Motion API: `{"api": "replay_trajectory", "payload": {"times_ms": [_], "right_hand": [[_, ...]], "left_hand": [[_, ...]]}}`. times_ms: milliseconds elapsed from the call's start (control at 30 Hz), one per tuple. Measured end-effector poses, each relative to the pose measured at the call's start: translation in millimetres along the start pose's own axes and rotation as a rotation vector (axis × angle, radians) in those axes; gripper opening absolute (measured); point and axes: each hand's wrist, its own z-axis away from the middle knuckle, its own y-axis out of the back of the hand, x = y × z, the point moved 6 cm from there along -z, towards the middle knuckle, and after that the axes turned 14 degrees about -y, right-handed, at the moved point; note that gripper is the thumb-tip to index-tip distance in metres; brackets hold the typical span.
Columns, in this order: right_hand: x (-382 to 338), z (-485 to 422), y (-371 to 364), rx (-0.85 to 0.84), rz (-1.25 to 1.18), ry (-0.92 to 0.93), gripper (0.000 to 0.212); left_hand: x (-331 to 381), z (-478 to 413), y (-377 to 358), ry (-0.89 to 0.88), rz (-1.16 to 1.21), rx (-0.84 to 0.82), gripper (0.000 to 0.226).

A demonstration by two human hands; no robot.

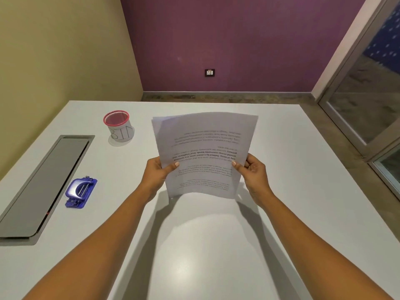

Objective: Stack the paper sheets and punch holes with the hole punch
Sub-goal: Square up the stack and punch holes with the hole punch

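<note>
Pinching paper sheets [205, 152] between left hand [159, 172], right hand [253, 172], above table [281, 148]

The paper sheets [204, 154] hide the fingers of the left grip [157, 173] and most of those of the right grip [255, 173]. How many sheets there are cannot be counted, though offset corners show at their far left. The smaller print is too blurred to read. Both forearms, the near edge of the tabletop [281, 213] and the grey panel [43, 187] by its left edge run out of the picture. The slot of the hole punch [80, 192] is too small to make out.
</note>
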Motion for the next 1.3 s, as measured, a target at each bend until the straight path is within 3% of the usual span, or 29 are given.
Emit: {"api": "replay_trajectory", "payload": {"times_ms": [833,967,1133,1233,1300], "right_hand": [[9.6,-1.5,2.5,0.059,0.053,-0.055,0.022],[9.2,-2.5,6.0,0.116,0.155,-0.047,0.034],[40.5,-4.0,22.6,0.189,0.33,-0.286,0.079],[63.7,1.1,24.0,0.143,0.27,-0.448,0.083],[74.1,5.4,16.5,0.07,0.239,-0.505,0.077]], "left_hand": [[4.0,7.7,-6.5,0.005,-0.025,-0.004,0.011],[5.3,6.2,-6.2,0.022,-0.001,0.04,0.011],[8.9,5.3,1.0,0.018,0.124,0.147,0.014],[5.1,4.7,4.1,0.05,0.214,0.233,0.01],[-0.2,6.1,4.7,0.089,0.259,0.282,0.02]]}}
